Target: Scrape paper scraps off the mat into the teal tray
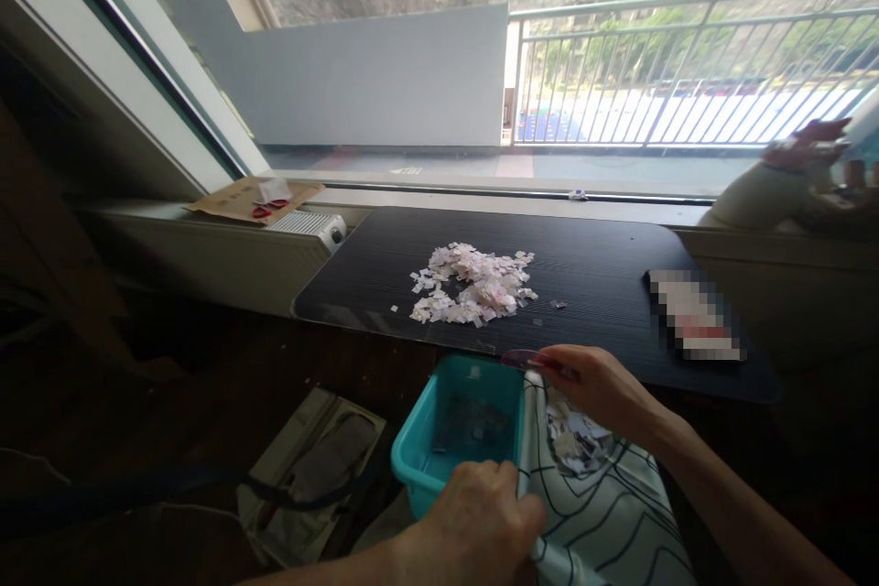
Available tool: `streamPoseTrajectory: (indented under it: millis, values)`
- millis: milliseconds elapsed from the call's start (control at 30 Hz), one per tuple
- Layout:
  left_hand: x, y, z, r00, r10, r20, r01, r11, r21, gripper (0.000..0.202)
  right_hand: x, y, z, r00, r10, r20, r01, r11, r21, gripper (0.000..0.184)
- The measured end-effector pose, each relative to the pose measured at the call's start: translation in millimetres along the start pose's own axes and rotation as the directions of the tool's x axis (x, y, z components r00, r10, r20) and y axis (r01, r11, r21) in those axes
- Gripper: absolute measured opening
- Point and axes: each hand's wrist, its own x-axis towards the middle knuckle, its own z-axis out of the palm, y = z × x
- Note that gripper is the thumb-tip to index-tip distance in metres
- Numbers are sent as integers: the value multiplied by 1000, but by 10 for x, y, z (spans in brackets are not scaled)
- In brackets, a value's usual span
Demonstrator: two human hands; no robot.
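My left hand [473, 508] is closed at the near right corner of a teal plastic basin [412, 449], where a white cloth with black lines [597, 522] meets the rim; its fingertips are hidden. A few dark, see-through pieces lie in the basin. Just above the cloth and by the table edge, my right hand [583, 380] pinches a flat purple see-through oval piece [520, 359]. Small cut paper scraps [580, 439] rest in a fold of the cloth beneath it. On the black table [591, 293] ahead lies a loose heap of small pale paper squares [481, 284].
A phone-shaped item, blurred out [697, 316], lies on the table's right. Red-handled scissors [271, 208] sit on a brown envelope [233, 199] on the left sill. An open box [316, 476] stands on the floor at left. A figurine [775, 174] stands by the window.
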Motion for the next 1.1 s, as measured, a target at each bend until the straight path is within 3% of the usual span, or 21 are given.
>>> streamPoseTrajectory:
  millis: [67, 167, 233, 333, 400, 433, 500, 567, 633, 733, 900, 1100]
  values:
    - [-16, 12, 17, 1000, -1, -18, 1, 1000, 0, 21, 6, 58, -57, 998, 42, -54, -43, 999, -13, 26]
    - [-31, 17, 38, 999, 1, -37, -1, 1000, 5, 21, 73, 215, -125, 956, 161, -244, -185, 980, -77, 31]
    - [-39, 12, 41, 999, -1, -46, 1, 1000, 11, 21, 96, 265, -127, 944, 183, -275, -219, 969, -109, 32]
    - [-53, 1, 25, 999, 1, -42, 0, 1000, 20, 21, 39, 179, -79, 976, 127, -179, -146, 984, -98, 28]
    - [-61, -2, 9, 999, 4, -32, -3, 1000, 28, 23, -15, 98, -67, 999, 41, -9, -41, 999, -21, 28]
    - [-61, -3, 3, 1000, 6, -27, -5, 999, 33, 23, -26, 82, -79, 1000, 24, 15, -24, 1000, 6, 29]
    - [-53, -5, -6, 1000, 4, -27, -2, 999, 47, 23, 3, 129, -147, 994, 70, -78, -71, 997, -6, 29]
    - [-32, -12, -12, 1000, 10, -14, -9, 998, 56, 23, 88, 266, -249, 953, 168, -254, -196, 976, -90, 30]
    - [-7, -25, -19, 999, 27, 18, -28, 998, 58, 22, 179, 426, -346, 931, 207, -300, -253, 959, -125, 31]
    - [12, -47, -32, 998, 40, 52, -44, 997, 68, 14, 220, 569, -436, 935, 219, -279, -270, 950, -159, 29]
    - [12, -108, -7, 998, 31, 47, -35, 995, 90, 11, 62, 545, -525, 961, 210, -180, -246, 947, -207, 25]
    - [38, -182, 88, 996, -56, -69, 53, 998, -43, 23, 106, 610, -487, 961, 199, -195, -224, 968, -114, 28]
